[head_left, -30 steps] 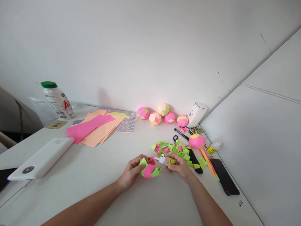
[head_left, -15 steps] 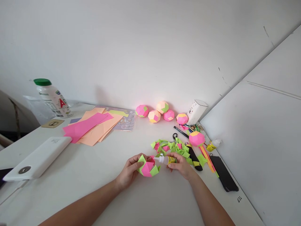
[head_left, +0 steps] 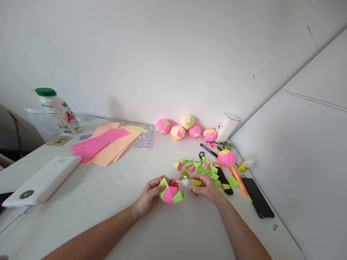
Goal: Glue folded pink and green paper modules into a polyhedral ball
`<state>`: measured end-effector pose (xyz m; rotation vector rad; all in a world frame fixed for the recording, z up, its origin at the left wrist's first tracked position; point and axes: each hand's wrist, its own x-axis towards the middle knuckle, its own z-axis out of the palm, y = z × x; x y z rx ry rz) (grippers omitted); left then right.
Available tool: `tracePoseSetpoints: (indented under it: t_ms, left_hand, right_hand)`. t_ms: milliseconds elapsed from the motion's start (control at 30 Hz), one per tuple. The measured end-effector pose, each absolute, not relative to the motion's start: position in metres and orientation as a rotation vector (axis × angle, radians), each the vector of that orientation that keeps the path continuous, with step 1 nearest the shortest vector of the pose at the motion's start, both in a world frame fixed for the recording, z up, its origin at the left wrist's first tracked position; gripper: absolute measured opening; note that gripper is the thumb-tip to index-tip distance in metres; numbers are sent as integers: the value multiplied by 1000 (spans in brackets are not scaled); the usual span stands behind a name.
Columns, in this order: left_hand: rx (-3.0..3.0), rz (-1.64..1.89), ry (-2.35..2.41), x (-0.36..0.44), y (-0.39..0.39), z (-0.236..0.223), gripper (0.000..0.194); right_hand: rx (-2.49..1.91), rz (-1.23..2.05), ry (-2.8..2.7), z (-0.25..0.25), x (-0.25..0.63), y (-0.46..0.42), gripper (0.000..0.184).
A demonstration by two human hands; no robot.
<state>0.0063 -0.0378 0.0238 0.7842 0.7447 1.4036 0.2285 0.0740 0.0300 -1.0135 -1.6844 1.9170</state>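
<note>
Above the table, my left hand (head_left: 150, 193) is closed on a partly built paper ball (head_left: 169, 195) of pink and green folded pieces, open at the top. My right hand (head_left: 206, 188) grips a small glue bottle (head_left: 192, 183) with a yellow label, held nearly level. Its white nozzle points left at the ball's upper right edge; whether the tip touches the paper I cannot tell. Just behind my hands lies a heap of green and pink folded paper pieces (head_left: 199, 167).
Finished paper balls (head_left: 177, 132) line the wall, and another ball (head_left: 227, 158) sits at right. A box cutter (head_left: 224, 179), a phone (head_left: 258, 198) and a second glue bottle (head_left: 246, 165) lie right. Leftward are paper sheets (head_left: 104, 142), a power bank (head_left: 43, 180) and a bottle (head_left: 58, 112).
The view has shifted very slightly. Both hands keep almost the same place, with the ball and the glue bottle still held.
</note>
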Motion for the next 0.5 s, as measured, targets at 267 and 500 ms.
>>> tracePoseSetpoints:
  t_ms: [267,500]
  left_hand:
    - [824,1361,735,5,-40,14,14]
    - [819,1353,740,4,-39,15,13]
  right_hand:
    - [-1079,1873,-1671,30,226,72,41]
    - [-1070,1881,-1548,28,225,74,45]
